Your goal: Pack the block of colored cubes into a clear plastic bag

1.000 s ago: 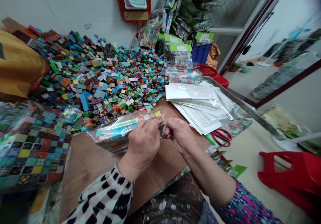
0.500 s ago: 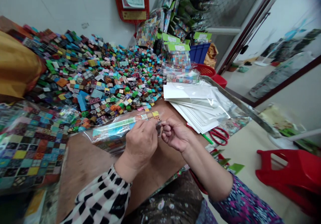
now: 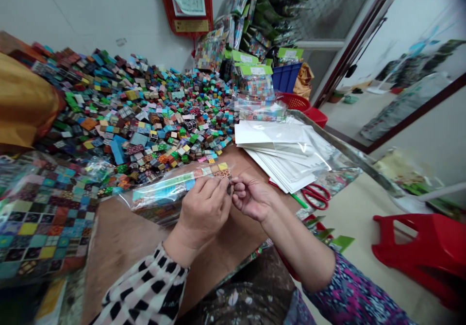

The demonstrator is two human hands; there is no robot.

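A: Position of the clear plastic bag?
B: On the brown board, in front of the heap of patterned blocks. It lies at a slant, its right-hand end higher in view. Rows of coloured blocks show through the film; the loose left-hand end of the film is crumpled.

A: Left hand?
B: Clamped on the bag near its right-hand end, back of the hand toward the camera, fingers curled over. The sleeve is black-and-white checked.

A: Right hand?
B: Just beside the left, at the end of the bag. Fingers curled in, thumb and forefinger pinched together. What lies between those fingertips is too small to tell. The sleeve is purple, floral.

A: Items right of the hands?
B: A fanned stack of white cards, partly under clear film. Red-handled scissors lie just beside its near edge, with a green stick near them.

A: Left and rear?
B: At left, a larger wrapped slab of blocks, surface checkered. Behind the cards, packets with green header cards stand beside a blue crate.
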